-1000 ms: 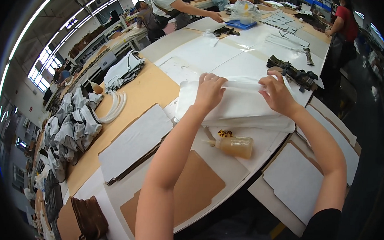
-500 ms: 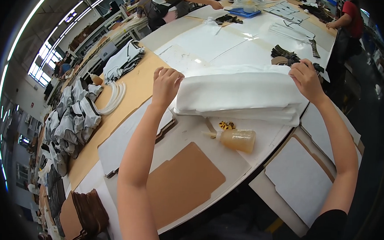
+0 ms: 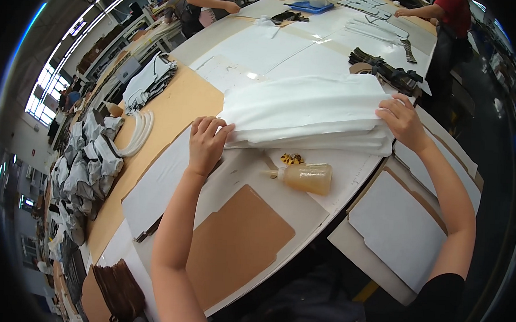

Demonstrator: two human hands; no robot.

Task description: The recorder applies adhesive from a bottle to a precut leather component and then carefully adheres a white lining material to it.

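A stack of white fabric sheets (image 3: 306,114) lies on the table ahead of me, its top sheet slightly rippled. My left hand (image 3: 207,144) is closed, thumb and fingers pinching the near left corner of the top sheet. At the right end of the same sheet, my right hand (image 3: 403,122) pinches the edge. Just below the stack lies a squeeze bottle (image 3: 307,178) of amber liquid on its side, its nozzle pointing left. A small yellow and black patterned thing (image 3: 292,159) sits beside it. A brown card template (image 3: 241,246) with notched corners lies closer to me.
White-topped panels (image 3: 399,227) lie at my right, and more panels (image 3: 156,185) at my left. A brown stack (image 3: 117,296) stands lower left. Grey garment pieces (image 3: 91,162) are heaped on the far left. Dark strips (image 3: 385,71) lie beyond the fabric. Two people work across the table.
Both hands have come down toward me with the sheet's held edge. The sheet, earlier raised and folded back, now lies spread over the stack.
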